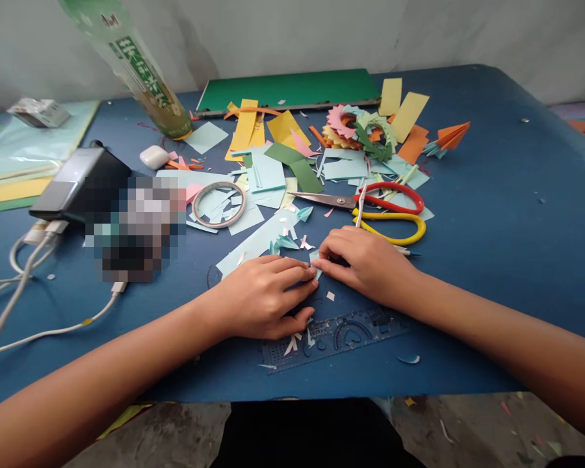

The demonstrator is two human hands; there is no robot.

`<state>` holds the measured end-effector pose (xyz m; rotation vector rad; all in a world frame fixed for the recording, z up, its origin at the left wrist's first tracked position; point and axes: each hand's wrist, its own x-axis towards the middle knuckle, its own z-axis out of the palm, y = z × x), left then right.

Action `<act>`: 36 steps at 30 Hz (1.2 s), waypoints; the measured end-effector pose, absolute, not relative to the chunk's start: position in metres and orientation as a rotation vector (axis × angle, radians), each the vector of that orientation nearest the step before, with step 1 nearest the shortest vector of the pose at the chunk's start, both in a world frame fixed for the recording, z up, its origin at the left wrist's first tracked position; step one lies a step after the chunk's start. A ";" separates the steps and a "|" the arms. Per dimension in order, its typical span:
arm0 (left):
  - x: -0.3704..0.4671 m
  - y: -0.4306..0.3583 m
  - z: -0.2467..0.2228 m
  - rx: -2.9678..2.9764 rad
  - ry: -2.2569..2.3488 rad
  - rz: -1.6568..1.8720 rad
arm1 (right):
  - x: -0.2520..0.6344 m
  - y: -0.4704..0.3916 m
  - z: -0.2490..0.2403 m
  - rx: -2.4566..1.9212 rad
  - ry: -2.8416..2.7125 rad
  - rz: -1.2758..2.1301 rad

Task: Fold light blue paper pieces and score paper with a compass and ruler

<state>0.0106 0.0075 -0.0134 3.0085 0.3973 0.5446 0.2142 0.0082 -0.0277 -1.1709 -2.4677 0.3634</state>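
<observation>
Fingertips [308, 267] of the left hand [273, 292] pressed inward, thumb apart toward six o'clock; opposite, right hand [358, 260], thumb and forefinger closed together; toward one o'clock, scissors [341, 201], blades aimed at nine; toward five, clear ruler [336, 338]. Smallest of all, light-blue paper [314, 255], pinched by right thumb and forefinger and touched by left fingertips; at about two o'clock from left fingers, nine from right, neither hand nearer; long axis, judging by visible slivers, from eleven to five; pointing end hidden, cannot tell which.
</observation>
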 end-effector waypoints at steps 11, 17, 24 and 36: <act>0.009 0.007 -0.016 2.958 0.431 0.525 | 0.215 0.009 -0.027 -1.155 -2.483 0.416; 0.010 0.007 -0.017 2.908 0.442 0.492 | 0.215 0.010 -0.026 -1.164 -2.479 0.451; 0.012 0.005 -0.014 2.909 0.508 0.367 | 0.215 0.009 -0.025 -1.173 -2.450 0.470; 0.019 -0.006 -0.012 2.931 0.711 0.284 | 0.220 0.009 -0.019 -1.198 -2.377 0.582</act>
